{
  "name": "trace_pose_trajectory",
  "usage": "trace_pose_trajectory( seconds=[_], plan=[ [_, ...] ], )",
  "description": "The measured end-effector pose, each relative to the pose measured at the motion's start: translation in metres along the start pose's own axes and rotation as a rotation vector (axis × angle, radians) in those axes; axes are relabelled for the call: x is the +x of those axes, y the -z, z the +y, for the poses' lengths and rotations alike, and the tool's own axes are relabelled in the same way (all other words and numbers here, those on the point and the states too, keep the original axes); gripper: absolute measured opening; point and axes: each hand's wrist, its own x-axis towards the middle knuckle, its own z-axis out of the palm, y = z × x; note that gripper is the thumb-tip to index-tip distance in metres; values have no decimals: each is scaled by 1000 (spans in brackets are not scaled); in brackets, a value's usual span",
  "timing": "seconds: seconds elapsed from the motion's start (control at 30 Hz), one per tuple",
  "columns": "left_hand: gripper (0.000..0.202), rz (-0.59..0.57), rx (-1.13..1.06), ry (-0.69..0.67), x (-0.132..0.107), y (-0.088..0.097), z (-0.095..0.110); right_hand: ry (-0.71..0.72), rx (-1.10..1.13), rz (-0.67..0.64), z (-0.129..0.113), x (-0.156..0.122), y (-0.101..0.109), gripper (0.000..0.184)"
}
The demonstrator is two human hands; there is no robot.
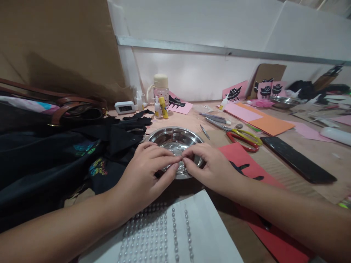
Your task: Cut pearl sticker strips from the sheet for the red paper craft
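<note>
Pinched left hand [153, 164] and right hand [210, 164] nearly closed, tip to tip over bowl [175, 129]; couldn't tell whether holding anything. Had apparently finished dotted pink card [187, 108]; left many pearls [148, 233] on sheet [212, 226].

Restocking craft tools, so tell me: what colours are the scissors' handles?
One yellow handle, one red handle; best seen in the head view.

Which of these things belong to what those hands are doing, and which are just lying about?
Probably in use:
left hand and right hand, fingertips close together
metal bowl beneath them
bead sheet
perhaps the red card

Seemingly just lying about:
phone
black cloth
lidded bottle
white digital display
</note>
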Motion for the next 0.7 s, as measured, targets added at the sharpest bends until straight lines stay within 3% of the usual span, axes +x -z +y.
trace_pose_trajectory(
  seconds=[0.3, 0.7],
  plan=[
    [9, -12, -97, 218, 6, 1, -4, 39, 27, 4, -1, -3, 0, 14],
    [8, 4, -100, 163, 5, 2, -4, 40, 23, -23, -1, -5, 1, 12]
  ],
)
